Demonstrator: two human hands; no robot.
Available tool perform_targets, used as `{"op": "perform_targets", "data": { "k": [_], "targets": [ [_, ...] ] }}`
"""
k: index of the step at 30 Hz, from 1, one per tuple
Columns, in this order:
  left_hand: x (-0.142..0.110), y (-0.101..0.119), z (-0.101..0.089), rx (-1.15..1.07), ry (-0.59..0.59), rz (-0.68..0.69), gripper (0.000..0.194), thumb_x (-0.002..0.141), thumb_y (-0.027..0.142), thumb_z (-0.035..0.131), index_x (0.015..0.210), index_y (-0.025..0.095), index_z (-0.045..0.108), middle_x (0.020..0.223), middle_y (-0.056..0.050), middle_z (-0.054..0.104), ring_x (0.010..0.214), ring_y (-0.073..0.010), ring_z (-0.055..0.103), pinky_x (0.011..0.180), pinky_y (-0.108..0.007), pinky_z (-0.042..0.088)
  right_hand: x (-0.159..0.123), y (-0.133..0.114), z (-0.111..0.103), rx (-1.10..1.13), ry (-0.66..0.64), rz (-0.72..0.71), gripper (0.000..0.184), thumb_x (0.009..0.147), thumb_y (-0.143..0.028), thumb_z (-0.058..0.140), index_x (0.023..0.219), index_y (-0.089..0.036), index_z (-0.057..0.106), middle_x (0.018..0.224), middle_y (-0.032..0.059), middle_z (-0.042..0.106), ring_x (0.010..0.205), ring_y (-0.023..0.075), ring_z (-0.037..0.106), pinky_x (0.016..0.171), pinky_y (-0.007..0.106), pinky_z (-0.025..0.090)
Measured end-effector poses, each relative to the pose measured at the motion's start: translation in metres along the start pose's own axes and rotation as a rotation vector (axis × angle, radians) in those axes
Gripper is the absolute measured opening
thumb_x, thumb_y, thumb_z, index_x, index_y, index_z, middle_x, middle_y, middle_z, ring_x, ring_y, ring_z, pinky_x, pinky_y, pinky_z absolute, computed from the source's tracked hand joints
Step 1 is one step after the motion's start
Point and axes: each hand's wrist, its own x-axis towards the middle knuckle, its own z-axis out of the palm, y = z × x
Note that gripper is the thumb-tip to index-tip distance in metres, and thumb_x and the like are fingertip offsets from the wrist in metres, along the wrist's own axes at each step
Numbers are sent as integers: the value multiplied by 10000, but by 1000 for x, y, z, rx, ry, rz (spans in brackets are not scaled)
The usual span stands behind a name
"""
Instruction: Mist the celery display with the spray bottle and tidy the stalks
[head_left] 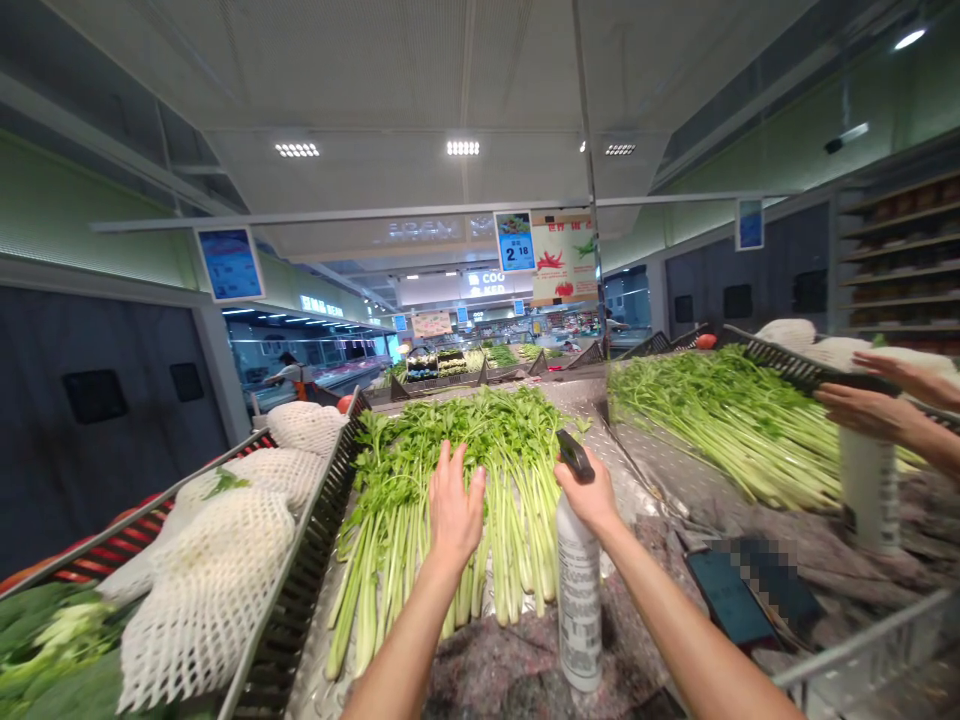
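Note:
My left hand (pixel 454 505) is raised with its fingers stretched out over a pile of green celery (pixel 450 470) lying on a metal display counter (pixel 637 470). My right hand (pixel 589 490) is wrapped round the black trigger head of a white spray bottle (pixel 579 600), which hangs upright below the hand, just right of the celery stalks. The nozzle points toward the greens.
A black slatted divider (pixel 300 590) separates the celery from white net-wrapped produce (pixel 202 590) on the left. At the right a mirror panel reflects the celery and the hands (pixel 885 400). A dark phone (pixel 731 600) lies on the grey cloth. A person (pixel 289 372) stands far back left.

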Motion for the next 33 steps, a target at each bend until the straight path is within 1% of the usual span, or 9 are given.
{"op": "perform_targets", "data": {
  "k": [5,9,15,19,22,27,33],
  "targets": [
    [-10,7,9,11,-27,65,482,816,403,288,1225,156,357,1363,-109,244,1242,-217,230,1001,-437,210,1,0,-1,-13,-8,32,177,606,-276,497,733,-168,557,611,4,577,579,172,539,575,264,398],
    [-15,10,13,30,-50,94,478,816,399,291,1221,155,364,1360,-113,250,1241,-216,235,997,-429,218,1,0,-1,-33,-1,42,181,607,-287,498,732,-172,560,604,3,573,582,175,535,577,270,394],
    [-18,8,12,43,-64,84,485,818,401,279,1226,153,357,1362,-116,246,1242,-219,230,997,-440,211,-1,-6,3,-52,-10,38,195,606,-286,490,742,-164,558,662,22,587,617,180,529,590,275,394],
    [-22,4,11,49,-95,66,491,817,411,271,1234,162,346,1363,-102,250,1252,-212,209,1006,-442,191,-3,-7,5,-59,-31,36,189,611,-280,485,736,-160,561,657,27,591,621,184,533,590,277,398],
    [-26,-1,10,66,-98,62,499,818,407,270,1236,144,343,1358,-109,261,1253,-210,206,1010,-444,182,-4,-6,7,-53,-40,31,189,615,-280,485,731,-155,566,610,21,583,595,183,536,584,277,403],
    [-30,-10,4,61,-61,80,493,810,399,306,1222,132,361,1343,-122,289,1244,-215,231,1006,-449,201,-2,-6,10,-27,-35,-1,195,610,-289,500,728,-154,577,573,12,576,567,181,546,564,269,409],
    [-34,-15,-9,27,-59,63,476,811,386,315,1203,125,384,1306,-129,353,1219,-213,287,998,-439,240,1,-10,9,4,-12,-47,215,621,-303,508,751,-149,583,599,16,586,567,177,559,571,264,419]
  ]
}}
